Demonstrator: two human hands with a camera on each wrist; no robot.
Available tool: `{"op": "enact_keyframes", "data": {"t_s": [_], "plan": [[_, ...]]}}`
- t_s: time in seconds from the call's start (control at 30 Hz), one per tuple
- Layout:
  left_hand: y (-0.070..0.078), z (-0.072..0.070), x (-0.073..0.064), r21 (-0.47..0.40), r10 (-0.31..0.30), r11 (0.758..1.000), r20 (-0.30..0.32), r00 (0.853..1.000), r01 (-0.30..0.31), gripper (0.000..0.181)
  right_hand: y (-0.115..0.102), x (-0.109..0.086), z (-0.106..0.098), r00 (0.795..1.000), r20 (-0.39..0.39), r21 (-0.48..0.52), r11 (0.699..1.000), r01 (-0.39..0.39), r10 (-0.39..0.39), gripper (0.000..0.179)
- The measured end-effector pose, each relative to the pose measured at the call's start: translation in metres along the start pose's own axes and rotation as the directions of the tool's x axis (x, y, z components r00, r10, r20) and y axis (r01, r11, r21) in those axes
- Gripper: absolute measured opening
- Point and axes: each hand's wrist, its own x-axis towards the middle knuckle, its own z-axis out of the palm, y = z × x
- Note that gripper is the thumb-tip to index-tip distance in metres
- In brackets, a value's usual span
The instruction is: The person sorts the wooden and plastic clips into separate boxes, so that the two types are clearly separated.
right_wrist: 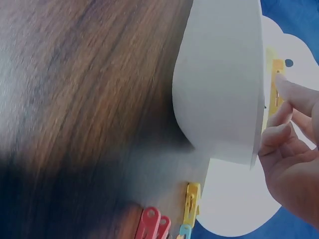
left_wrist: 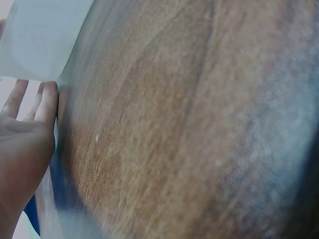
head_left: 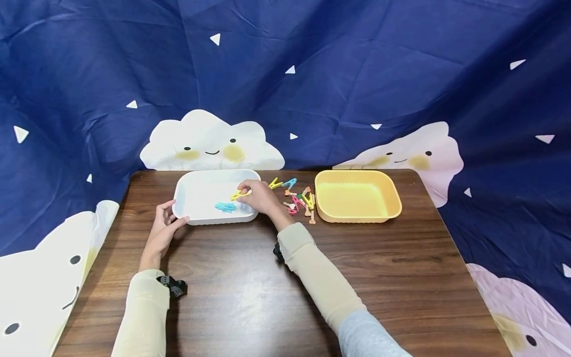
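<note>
My right hand [head_left: 260,195] pinches a yellow clothespin [head_left: 238,196] between thumb and fingers, over the inside of a white plastic basin [head_left: 216,221]. The right wrist view shows the same clothespin [right_wrist: 277,85] above the basin's rim. Light-blue clothespins [head_left: 225,207] lie together on the basin floor. At the basin's left end, my left hand [head_left: 161,229] touches the outside, thumb at the near corner and fingers along the side. In the left wrist view, its fingers [left_wrist: 47,102] look straight against the basin wall [left_wrist: 42,40].
Right of the white basin lies a loose pile with a pink clothespin [head_left: 298,201], a yellow clothespin [head_left: 308,200], a blue clothespin [head_left: 290,183] and several orange-ended pieces. A yellow basin [head_left: 357,219] stands beyond it on the wooden table [head_left: 250,287]. A blue curtain [head_left: 312,99] hangs behind.
</note>
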Motion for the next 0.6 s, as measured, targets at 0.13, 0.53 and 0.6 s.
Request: {"op": "enact_keyframes", "data": {"t_s": [0.13,0.53,0.6], "plan": [[0.0,0.0,0.0,0.012,0.005,1.0,-0.004,1.0,-0.005,0.063,-0.001,0.002,0.007,1.0,0.02,-0.011,1.0,0.019,-0.019,0.022],[0.001,-0.001,0.0,0.042,-0.012,0.999,-0.004,1.0,0.012,0.068,-0.004,0.011,0.029,0.988,0.098,-0.144,0.98,0.135,-0.121,0.023],[0.0,-0.001,0.001,0.037,-0.01,0.999,-0.004,1.0,0.01,0.067,-0.004,0.012,0.031,0.988,0.103,-0.161,0.979,0.127,-0.112,0.023]]}}
